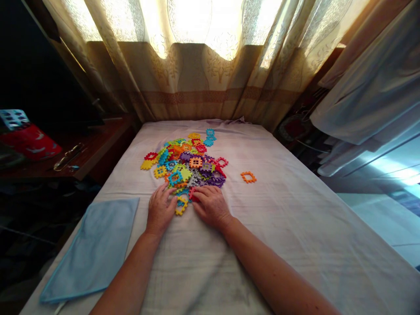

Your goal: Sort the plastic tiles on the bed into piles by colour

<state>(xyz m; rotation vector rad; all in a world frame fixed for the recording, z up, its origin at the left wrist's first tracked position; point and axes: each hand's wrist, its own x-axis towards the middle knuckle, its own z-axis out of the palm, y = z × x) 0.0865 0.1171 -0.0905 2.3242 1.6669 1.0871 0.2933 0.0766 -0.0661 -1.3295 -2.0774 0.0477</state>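
A heap of colourful interlocking plastic tiles (185, 173) with notched edges lies on the cloth-covered surface. My left hand (160, 210) rests palm down at the heap's near left side, its fingers spread. Across from it, my right hand (211, 204) lies over the near right side, fingers stretched out and thumb apart. A red tile (192, 193) shows partly under the right fingertips; I cannot make out a grip on it. Between both hands sits a yellow frame tile (181, 206), close to the left thumb. An orange frame tile (248, 177) lies apart, to the right.
A light blue cloth pouch (95, 245) lies flat at the left. Beyond the left edge, a brown wooden table (95, 153) holds a red patterned item (33, 142) and eyeglasses (68, 156). Curtains (197, 78) hang behind; white cloth (367, 105) hangs at the right.
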